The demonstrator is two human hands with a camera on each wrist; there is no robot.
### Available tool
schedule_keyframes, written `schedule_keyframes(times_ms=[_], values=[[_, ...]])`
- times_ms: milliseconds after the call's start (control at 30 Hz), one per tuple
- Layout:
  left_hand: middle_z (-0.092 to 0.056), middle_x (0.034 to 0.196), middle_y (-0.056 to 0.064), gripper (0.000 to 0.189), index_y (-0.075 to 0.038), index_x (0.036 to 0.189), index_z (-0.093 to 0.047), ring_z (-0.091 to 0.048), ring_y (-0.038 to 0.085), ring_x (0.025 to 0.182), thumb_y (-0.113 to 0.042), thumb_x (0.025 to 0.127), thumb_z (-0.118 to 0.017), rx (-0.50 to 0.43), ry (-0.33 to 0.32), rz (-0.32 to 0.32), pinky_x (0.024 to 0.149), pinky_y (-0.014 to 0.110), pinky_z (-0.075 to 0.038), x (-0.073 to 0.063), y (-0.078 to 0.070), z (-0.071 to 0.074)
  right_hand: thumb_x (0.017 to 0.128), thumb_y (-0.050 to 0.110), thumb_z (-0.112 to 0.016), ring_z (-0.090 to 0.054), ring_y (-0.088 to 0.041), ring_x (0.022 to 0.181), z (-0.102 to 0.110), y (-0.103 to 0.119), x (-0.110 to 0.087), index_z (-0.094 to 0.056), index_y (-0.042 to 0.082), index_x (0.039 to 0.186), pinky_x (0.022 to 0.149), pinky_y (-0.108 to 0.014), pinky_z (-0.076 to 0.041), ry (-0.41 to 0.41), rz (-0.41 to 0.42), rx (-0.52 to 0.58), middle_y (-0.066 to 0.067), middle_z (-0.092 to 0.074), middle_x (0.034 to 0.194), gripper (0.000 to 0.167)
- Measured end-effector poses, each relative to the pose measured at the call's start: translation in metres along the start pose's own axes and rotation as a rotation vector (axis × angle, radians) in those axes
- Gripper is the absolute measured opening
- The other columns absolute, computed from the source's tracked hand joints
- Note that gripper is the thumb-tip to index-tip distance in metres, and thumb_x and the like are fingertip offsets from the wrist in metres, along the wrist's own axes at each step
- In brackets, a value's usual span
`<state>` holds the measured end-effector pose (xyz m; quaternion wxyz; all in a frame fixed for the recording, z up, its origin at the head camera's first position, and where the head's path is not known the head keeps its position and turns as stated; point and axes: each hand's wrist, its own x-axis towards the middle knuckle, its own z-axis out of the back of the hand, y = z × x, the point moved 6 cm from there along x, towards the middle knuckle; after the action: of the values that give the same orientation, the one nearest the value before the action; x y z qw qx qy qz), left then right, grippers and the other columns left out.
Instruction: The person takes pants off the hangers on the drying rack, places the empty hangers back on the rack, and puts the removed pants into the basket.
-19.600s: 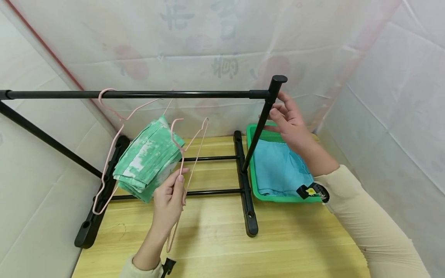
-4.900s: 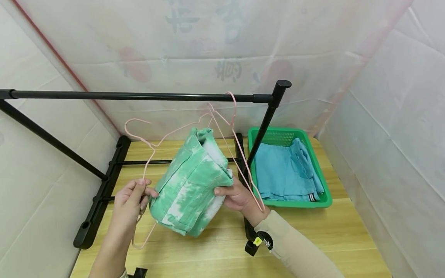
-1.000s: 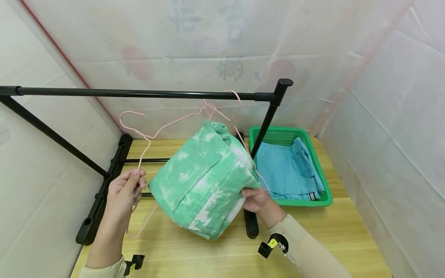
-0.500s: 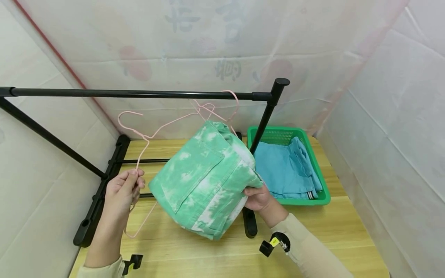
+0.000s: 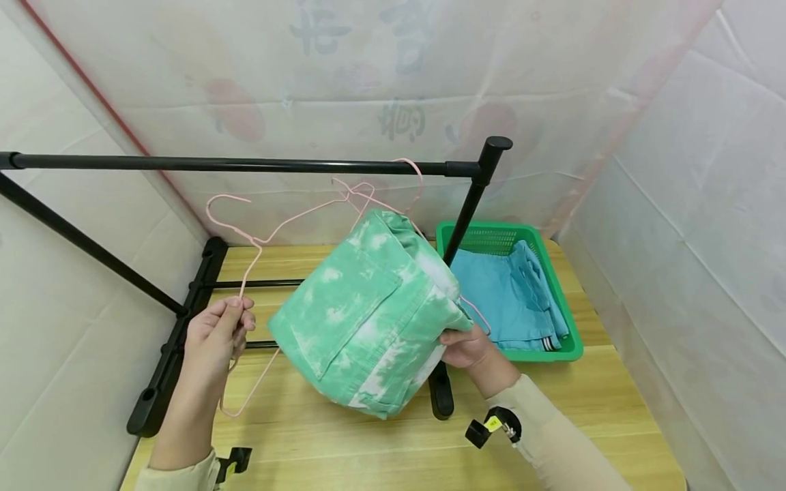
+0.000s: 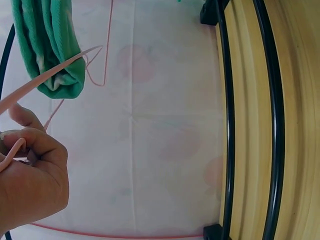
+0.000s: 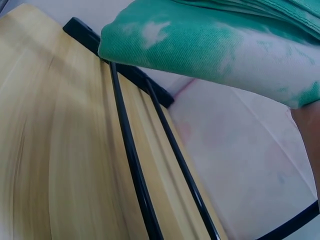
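Note:
My left hand [image 5: 215, 334] pinches the side of a pink hanger [image 5: 253, 260], whose hook stands free below the rail. A folded green-and-white tie-dye garment [image 5: 362, 320], with denim-like seams, is held up at its lower right edge by my right hand [image 5: 468, 349]. The thumb lies on the front, and the other fingers are hidden behind the cloth. The held hanger runs behind the garment in the head view; how the two join there is hidden. A second pink hanger [image 5: 420, 183] hooks over the rail's right end, partly covered by the garment.
A black rack stands on the wooden table [image 5: 552, 436], its top rail [image 5: 245, 164] crossing above my hands. Right of it is a green basket [image 5: 576, 344] with folded blue clothes [image 5: 500, 293]. Pale sheets enclose the back and sides.
Over the last second the garment and right hand shift slightly right, while the left hand stays nearly still. Compared with 4.9 s ago, the garment is spread wider. The railed hanger was further left 19.6 s ago.

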<state>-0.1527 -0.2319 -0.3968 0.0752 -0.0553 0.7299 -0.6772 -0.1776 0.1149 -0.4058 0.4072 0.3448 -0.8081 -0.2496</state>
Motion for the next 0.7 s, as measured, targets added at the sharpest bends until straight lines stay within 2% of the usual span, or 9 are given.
schedule_keyframes(times_ms=[133,367,533,700], values=[[-0.059,0.069,-0.005,0.036,-0.004,0.104,-0.06,-0.038,0.006,0.045,-0.039,0.104,-0.051,0.009,-0.004,0.007,0.038,0.03,-0.025,0.001,0.001,0.001,0.102,0.0,-0.052,-0.062,-0.007,0.116,-0.001,0.003,-0.002,-0.067,0.019,0.126,0.104,-0.025,-0.047,-0.013,0.014,-0.025,0.009,-0.066,0.126,0.034],[-0.06,0.068,-0.005,0.034,-0.004,0.103,-0.061,-0.039,0.006,0.046,-0.037,0.104,-0.051,0.005,-0.03,0.004,0.038,0.028,-0.026,0.002,0.0,0.004,0.101,-0.002,-0.051,-0.061,-0.012,0.12,0.0,0.009,-0.004,-0.064,0.015,0.13,0.105,-0.027,-0.046,-0.022,0.101,-0.011,0.004,-0.064,0.13,0.036],[-0.059,0.068,-0.004,0.034,-0.004,0.102,-0.059,-0.038,0.007,0.047,-0.037,0.104,-0.051,-0.026,-0.06,-0.026,0.039,0.031,-0.023,0.001,-0.005,0.01,0.102,-0.001,-0.051,-0.061,-0.011,0.12,0.001,0.012,-0.009,-0.063,0.015,0.131,0.105,-0.027,-0.047,-0.033,0.056,-0.027,0.004,-0.064,0.131,0.035],[-0.06,0.068,-0.004,0.034,-0.003,0.101,-0.059,-0.037,0.007,0.046,-0.036,0.104,-0.051,-0.016,-0.074,-0.036,0.038,0.029,-0.024,0.002,-0.006,0.01,0.101,-0.004,-0.052,-0.061,-0.015,0.12,0.004,0.009,-0.014,-0.06,0.013,0.133,0.104,-0.031,-0.049,-0.043,0.031,-0.072,0.0,-0.063,0.131,0.037]])
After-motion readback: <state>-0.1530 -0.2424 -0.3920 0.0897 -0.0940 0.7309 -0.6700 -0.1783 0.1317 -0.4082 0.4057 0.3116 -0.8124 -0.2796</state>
